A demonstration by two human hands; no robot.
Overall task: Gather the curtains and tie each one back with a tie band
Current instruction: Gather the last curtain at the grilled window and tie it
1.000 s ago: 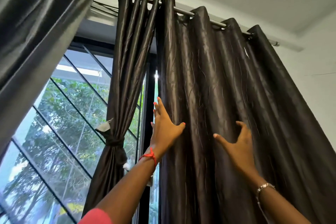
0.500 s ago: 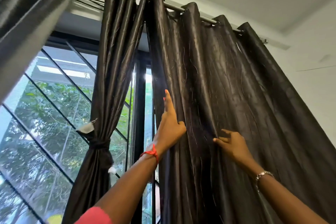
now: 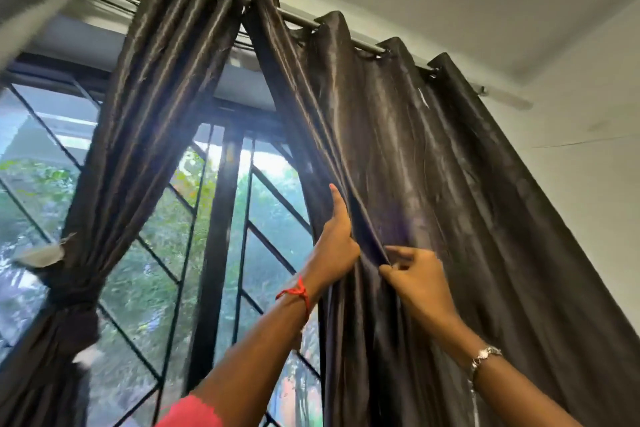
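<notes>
— What are the hands doing up there?

— The left grip (image 3: pixel 334 246) is holding the front edge of the loose curtain (image 3: pixel 450 201). The thumb is wrapping round the cloth and the forefinger is lying straight up along the fold.

— And the other one?

— The right grip (image 3: pixel 415 282) is pinching a pleat between thumb and fingers, just beside the left. That curtain is hanging from the rod (image 3: pixel 298 18), spreading over the right side of the window (image 3: pixel 156 253), untied.

— Any tied?

— The tied curtain (image 3: pixel 138 114) is hanging bunched further left, with a tie band (image 3: pixel 72 295) cinching it low down against the glass.
</notes>
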